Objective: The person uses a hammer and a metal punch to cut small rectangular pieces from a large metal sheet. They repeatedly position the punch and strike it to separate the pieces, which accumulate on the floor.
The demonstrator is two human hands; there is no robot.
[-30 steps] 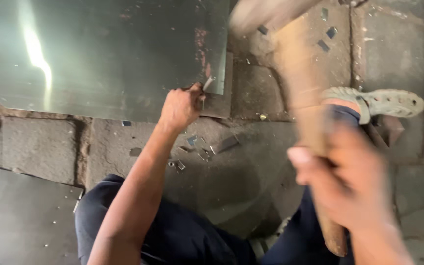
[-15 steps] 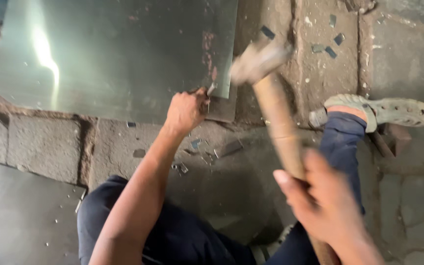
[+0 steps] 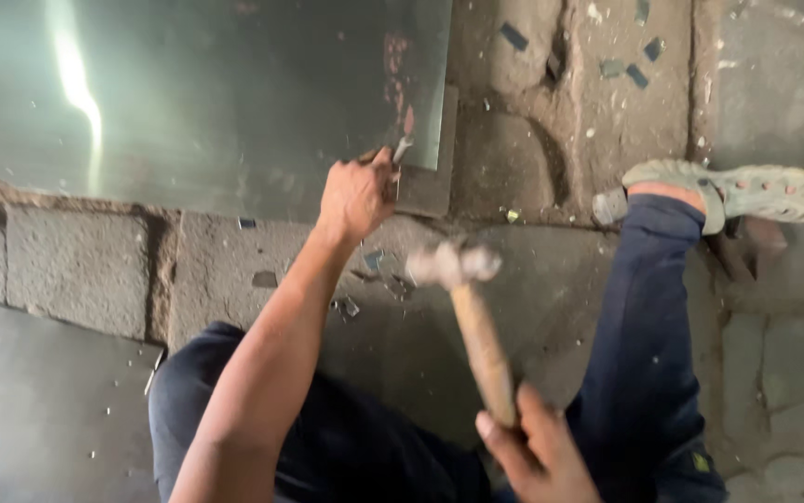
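In the head view, the left hand [image 3: 357, 196] pinches a small metal punch [image 3: 402, 149] against the near right corner of a shiny metal sheet [image 3: 206, 102] that lies on the stone floor [image 3: 532, 168]. The punch is short, and its tip points far, away from the person. The right hand [image 3: 537, 456] is closed around the handle of a hammer [image 3: 472, 317]. The hammer's long axis runs near to far, and its head is just near and right of the punch, not touching it. The left hand is the nearer one to the punch.
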